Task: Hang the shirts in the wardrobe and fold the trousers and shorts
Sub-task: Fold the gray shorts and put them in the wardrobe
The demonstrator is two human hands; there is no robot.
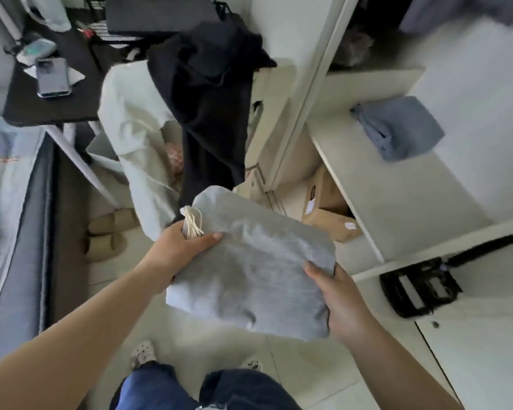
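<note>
A folded light grey garment (249, 267) with a cream drawstring is held in the air over the floor, in front of the open wardrobe. My left hand (179, 247) grips its left edge, thumb on top beside the drawstring. My right hand (341, 297) holds its right edge, thumb on top and fingers beneath. On the white wardrobe shelf (391, 202) lies a folded blue-grey garment (397, 127). A black garment (211, 108) and a pale cream one (134, 125) hang over a chair or hamper straight ahead.
A black side table (51, 102) with a phone (53, 77) stands at the upper left, a bed edge below it. Beige slippers (107, 232) sit on the floor. Cardboard boxes (329, 214) lie under the shelf. A black object (421, 288) sits low on the right.
</note>
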